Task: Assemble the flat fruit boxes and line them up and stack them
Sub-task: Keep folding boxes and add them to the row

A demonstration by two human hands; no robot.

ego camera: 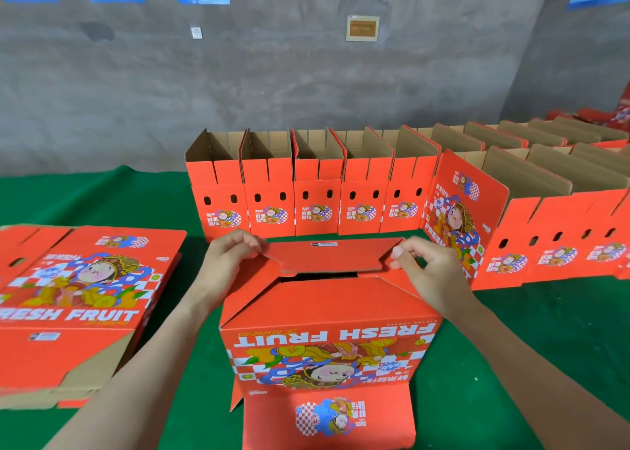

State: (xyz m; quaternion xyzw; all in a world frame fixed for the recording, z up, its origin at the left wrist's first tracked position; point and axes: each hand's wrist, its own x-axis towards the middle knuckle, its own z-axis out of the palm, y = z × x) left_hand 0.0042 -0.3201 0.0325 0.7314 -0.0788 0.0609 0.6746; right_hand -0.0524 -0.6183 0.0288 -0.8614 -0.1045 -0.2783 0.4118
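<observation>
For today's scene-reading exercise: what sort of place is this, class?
Probably a packing workshop or storeroom: a bare concrete wall, a long row of assembled fruit boxes, and a stack of flat boxes on green matting.

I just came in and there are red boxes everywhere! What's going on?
A person is folding a red fruit box on the green table. The left hand and right hand each pinch a corner of its far flap, which is not tucked shut yet. A pile of flat boxes lies on the left, and finished boxes stand in a row behind.
</observation>
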